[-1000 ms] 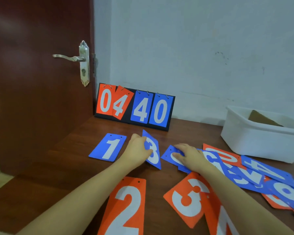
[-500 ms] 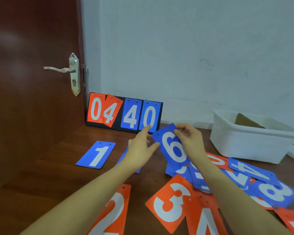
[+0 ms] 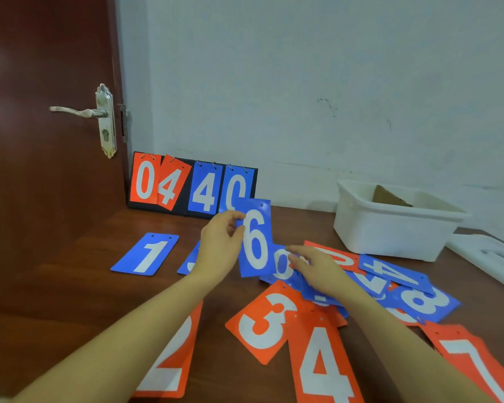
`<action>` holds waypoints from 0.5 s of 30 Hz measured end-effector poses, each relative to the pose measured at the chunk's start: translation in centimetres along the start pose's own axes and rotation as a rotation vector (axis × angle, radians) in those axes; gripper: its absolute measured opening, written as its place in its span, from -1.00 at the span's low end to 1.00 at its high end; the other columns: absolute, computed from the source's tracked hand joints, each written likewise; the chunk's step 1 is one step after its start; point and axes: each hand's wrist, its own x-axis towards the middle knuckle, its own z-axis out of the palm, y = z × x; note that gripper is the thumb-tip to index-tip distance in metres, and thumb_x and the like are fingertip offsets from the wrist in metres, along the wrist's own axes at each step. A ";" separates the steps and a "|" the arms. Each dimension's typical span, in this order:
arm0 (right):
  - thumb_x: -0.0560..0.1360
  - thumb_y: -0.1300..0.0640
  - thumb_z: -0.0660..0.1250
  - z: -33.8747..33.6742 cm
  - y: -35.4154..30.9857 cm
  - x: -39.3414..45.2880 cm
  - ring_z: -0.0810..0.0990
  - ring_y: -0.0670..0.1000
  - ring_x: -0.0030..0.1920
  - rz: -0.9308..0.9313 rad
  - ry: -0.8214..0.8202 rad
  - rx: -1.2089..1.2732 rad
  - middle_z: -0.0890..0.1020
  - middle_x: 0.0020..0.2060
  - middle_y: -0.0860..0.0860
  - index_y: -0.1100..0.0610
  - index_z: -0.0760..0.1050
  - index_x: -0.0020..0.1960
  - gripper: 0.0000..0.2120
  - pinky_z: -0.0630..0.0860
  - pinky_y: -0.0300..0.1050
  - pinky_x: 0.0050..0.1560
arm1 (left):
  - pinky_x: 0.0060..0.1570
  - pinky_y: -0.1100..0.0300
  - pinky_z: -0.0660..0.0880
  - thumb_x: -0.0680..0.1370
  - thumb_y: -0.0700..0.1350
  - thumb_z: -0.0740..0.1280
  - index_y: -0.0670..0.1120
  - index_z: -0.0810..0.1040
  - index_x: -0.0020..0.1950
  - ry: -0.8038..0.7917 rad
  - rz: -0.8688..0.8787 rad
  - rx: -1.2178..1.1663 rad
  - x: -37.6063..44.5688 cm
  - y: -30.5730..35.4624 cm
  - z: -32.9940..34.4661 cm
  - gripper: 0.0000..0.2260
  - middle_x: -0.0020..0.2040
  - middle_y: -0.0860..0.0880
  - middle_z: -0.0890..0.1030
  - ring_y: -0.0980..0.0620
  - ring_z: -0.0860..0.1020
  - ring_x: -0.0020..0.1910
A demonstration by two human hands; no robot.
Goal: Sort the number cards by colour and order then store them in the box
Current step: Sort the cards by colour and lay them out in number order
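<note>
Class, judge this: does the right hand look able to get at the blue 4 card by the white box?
Probably yes. The right hand is free, and the blue 4 card lies on top of the pile, uncovered.

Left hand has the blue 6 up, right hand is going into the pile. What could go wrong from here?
1. The left hand pinches the blue 6 only by one edge; it may slip or swing.
2. The right hand reaches into an overlapped blue pile; pulling one could drag neighbours.
3. Orange cards lie under that pile, so colours could get mixed.
</note>
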 end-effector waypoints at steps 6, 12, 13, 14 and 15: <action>0.61 -0.14 0.01 -0.3 3.7 -0.1 0.08 0.03 0.51 0.128 -0.201 -0.464 0.17 0.50 -0.09 -0.18 0.20 0.45 -0.59 -0.06 0.22 0.46 | 0.01 0.26 0.48 0.51 -0.15 0.35 -0.11 0.42 0.31 -0.177 -0.039 0.201 -0.6 -0.7 0.5 -0.63 0.18 -0.05 0.46 0.10 0.49 0.04; 0.60 -0.08 0.09 -0.5 0.7 -1.7 0.29 0.00 0.34 -0.083 -0.057 -0.429 0.41 0.31 -0.08 -0.13 0.43 0.30 -0.69 -0.01 0.09 0.37 | 0.03 0.22 0.50 0.50 -0.17 0.36 -0.11 0.28 0.42 -0.176 -0.085 0.260 -1.5 -0.6 0.5 -0.48 0.30 -0.06 0.33 -0.01 0.52 0.07; 0.59 -0.08 0.11 -0.3 -0.5 -2.5 0.35 -0.02 0.27 -0.133 -0.072 -0.389 0.48 0.22 -0.08 -0.10 0.48 0.24 -0.71 0.00 0.07 0.34 | -0.03 0.26 0.48 0.50 -0.18 0.35 -0.11 0.27 0.43 -0.145 -0.079 0.256 -1.6 -0.5 0.3 -0.48 0.29 -0.06 0.33 0.02 0.52 -0.03; 0.58 -0.10 0.13 -0.1 -1.5 -3.3 0.38 -0.04 0.22 -0.185 -0.094 -0.394 0.52 0.15 -0.09 -0.08 0.52 0.19 -0.72 0.01 0.06 0.32 | -0.07 0.28 0.45 0.51 -0.18 0.35 -0.11 0.26 0.43 -0.132 -0.075 0.255 -1.9 -0.3 0.0 -0.48 0.28 -0.07 0.32 0.06 0.51 -0.11; 0.57 -0.12 0.14 0.1 -2.4 -4.1 0.39 -0.06 0.18 -0.231 -0.116 -0.425 0.53 0.11 -0.10 -0.08 0.54 0.16 -0.71 0.00 0.05 0.32 | -0.09 0.30 0.42 0.51 -0.18 0.35 -0.11 0.24 0.44 -0.129 -0.071 0.257 -2.3 -0.2 -0.2 -0.47 0.28 -0.06 0.31 0.10 0.50 -0.18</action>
